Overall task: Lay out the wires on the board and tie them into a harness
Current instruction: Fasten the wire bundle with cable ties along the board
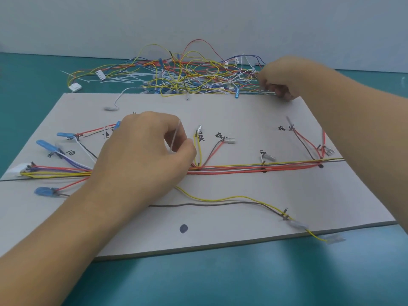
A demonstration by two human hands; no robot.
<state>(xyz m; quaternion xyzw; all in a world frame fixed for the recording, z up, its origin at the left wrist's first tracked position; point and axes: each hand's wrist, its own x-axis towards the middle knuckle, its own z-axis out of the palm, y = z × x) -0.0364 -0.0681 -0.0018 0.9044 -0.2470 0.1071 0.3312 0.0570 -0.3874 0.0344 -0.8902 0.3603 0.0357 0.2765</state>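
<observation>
Two hands are busy over the grey board [220, 230], which lies flat on a blue-green table [220, 281]. The left hand [143, 151] is in the middle of the board, right on top of the long bunch of wires [254, 167]. Its fingers are curled in tight. The thumb and first finger pinch a thin, see-through cable tie [175, 138], which sticks up at a slant between them.

The bunch of wires runs across the board from side to side. It is red, yellow, white and dark, and it goes under the left hand. Small branches lead off it to blue plugs [47, 145] on the left side and to little metal ends further right. A yellow wire [220, 198] and a grey wire [198, 204] wander off toward the near right corner.

The right hand [280, 78] is far away from the left one, at the back edge of the board. Its fingers are curled down and squeeze a thin pale strip [268, 92]. I cannot tell if that strip is a tie or a wire. This hand touches the side of the big pile of loose wires [187, 74], a messy heap of many colours on the table just behind the board.
</observation>
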